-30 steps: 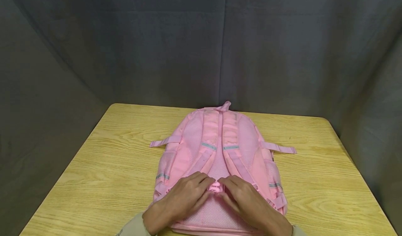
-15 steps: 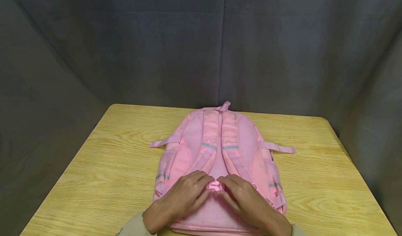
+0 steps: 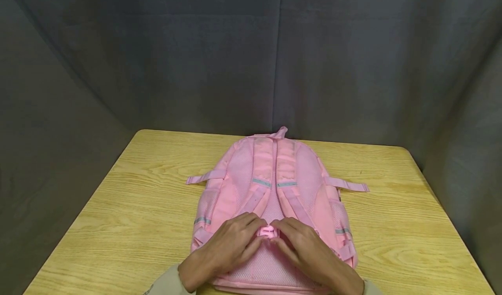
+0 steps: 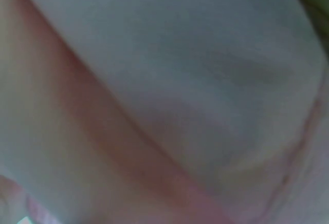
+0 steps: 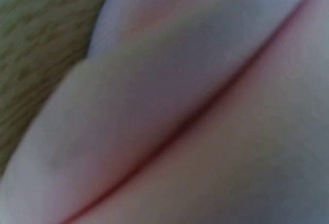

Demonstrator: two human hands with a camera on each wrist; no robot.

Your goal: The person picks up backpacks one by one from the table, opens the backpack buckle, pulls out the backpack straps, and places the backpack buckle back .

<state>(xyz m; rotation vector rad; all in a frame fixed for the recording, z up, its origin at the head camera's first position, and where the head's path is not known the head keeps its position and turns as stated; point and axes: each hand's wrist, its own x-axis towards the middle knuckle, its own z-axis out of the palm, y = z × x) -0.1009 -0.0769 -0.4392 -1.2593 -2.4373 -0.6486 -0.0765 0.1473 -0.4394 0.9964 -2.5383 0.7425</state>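
Observation:
A pink backpack (image 3: pixel 239 173) lies flat in the head view, its shoulder straps facing up. Over its lower back panel, a small pink plastic buckle (image 3: pixel 268 232) shows between my two hands. My left hand (image 3: pixel 233 245) pinches the buckle's left end, thumb below and fingers above. From the other side my right hand (image 3: pixel 302 247) pinches its right end in the same way. The fingertips hide both ends of the buckle. Both wrist views are blurred close-ups of pale fabric (image 4: pixel 169 54) and show no fingers.
The backpack rests on a wood-grain table (image 3: pixel 137 199) with rounded far corners. Loose webbing ends (image 3: pixel 347 184) stick out from both sides of the bag. Dark grey curtains (image 3: pixel 196 68) hang behind the table and along its sides.
Both hands stay in place around the buckle. Between the fingers, the buckle has shifted very slightly and its two parts look closer together than a second ago.

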